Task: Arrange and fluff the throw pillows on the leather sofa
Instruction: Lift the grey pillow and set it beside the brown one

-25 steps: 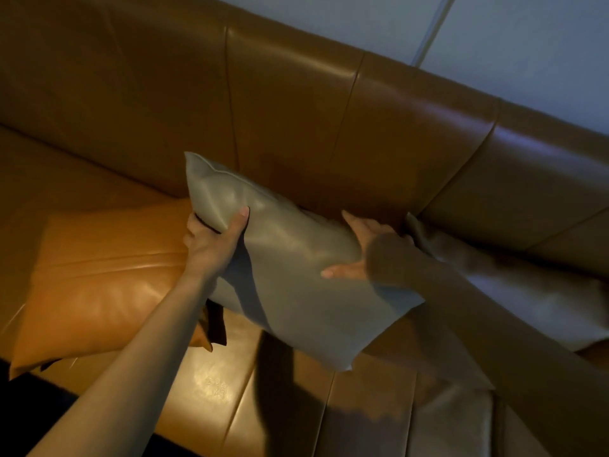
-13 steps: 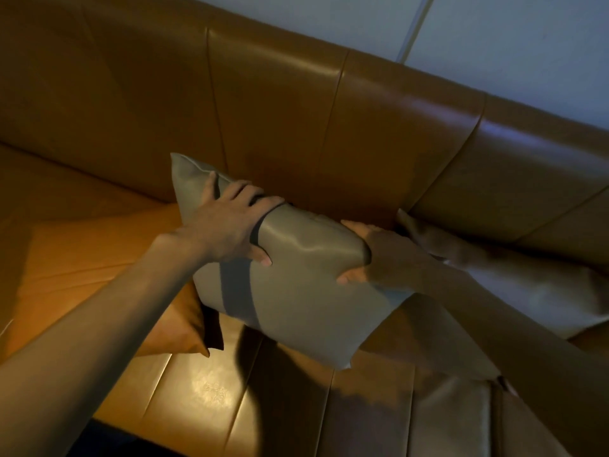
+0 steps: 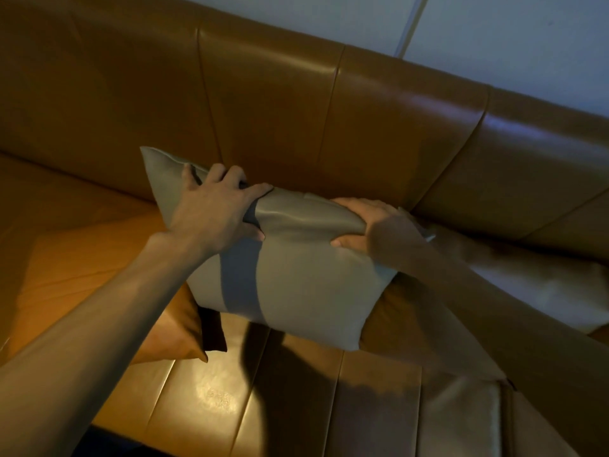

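A grey leather pillow [image 3: 306, 275] stands on edge on the brown leather sofa [image 3: 296, 110], leaning toward the backrest. My left hand [image 3: 217, 209] grips its upper left part, fingers curled over the top edge. My right hand [image 3: 379, 225] clamps its upper right corner, thumb in front. The pillow's top bulges between both hands. An orange-tan pillow [image 3: 82, 258] lies flat on the seat at the left, partly under the grey one. Another pale pillow [image 3: 534, 278] lies at the right against the backrest, partly behind my right arm.
The sofa seat [image 3: 280, 397] stretches in front of the pillows, with shadows of my arms on it. A pale wall [image 3: 494, 34] rises behind the backrest. A dark strip of floor [image 3: 105, 446] shows at the bottom left.
My left hand moved from the pillow's left edge onto its top. Both hands have squeezed inward, and the pillow's top has bunched up between them.
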### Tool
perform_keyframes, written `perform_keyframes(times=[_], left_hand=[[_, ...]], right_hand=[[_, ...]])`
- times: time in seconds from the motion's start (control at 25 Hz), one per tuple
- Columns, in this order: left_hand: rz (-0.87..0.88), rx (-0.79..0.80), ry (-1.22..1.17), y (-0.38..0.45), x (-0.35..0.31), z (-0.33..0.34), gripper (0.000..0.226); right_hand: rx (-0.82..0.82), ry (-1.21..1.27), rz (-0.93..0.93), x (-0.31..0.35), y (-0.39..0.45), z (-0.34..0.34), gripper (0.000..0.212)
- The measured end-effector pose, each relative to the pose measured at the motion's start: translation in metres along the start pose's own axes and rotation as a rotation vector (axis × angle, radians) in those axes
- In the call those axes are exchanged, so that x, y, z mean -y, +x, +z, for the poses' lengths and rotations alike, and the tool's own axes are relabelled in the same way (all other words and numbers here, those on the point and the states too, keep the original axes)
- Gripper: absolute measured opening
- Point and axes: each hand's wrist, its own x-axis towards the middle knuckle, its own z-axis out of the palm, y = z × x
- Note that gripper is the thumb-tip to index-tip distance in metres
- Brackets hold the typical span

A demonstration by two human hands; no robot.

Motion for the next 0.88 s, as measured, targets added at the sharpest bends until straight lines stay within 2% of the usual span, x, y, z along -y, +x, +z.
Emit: perform_keyframes(times=[0.2, 0.36, 0.52, 0.76, 0.88], left_hand=[[-0.006, 0.003, 0.029, 0.002, -0.010, 0.017, 0.080], [-0.045, 0.006, -0.037, 0.011, 0.000, 0.009, 0.079], [-0.051, -0.050, 0.009, 0.017, 0.013, 0.001, 0.077], [-0.058, 0.103, -0.033, 0.033, 0.014, 0.007, 0.069], [-0.015, 0.132, -0.001, 0.038, 0.021, -0.011, 0.065]], right_hand=[[-0.044, 0.072, 0.022, -0.010, -0.005, 0.035, 0.067], [-0.061, 0.064, -0.009, -0.009, 0.014, 0.021, 0.065], [-0.177, 0.092, -0.048, -0.004, 0.019, 0.020, 0.062], [0.097, 0.098, 0.022, -0.004, 0.041, 0.005, 0.061], [0.155, 0.107, 0.030, 0.002, 0.042, -0.021, 0.055]])
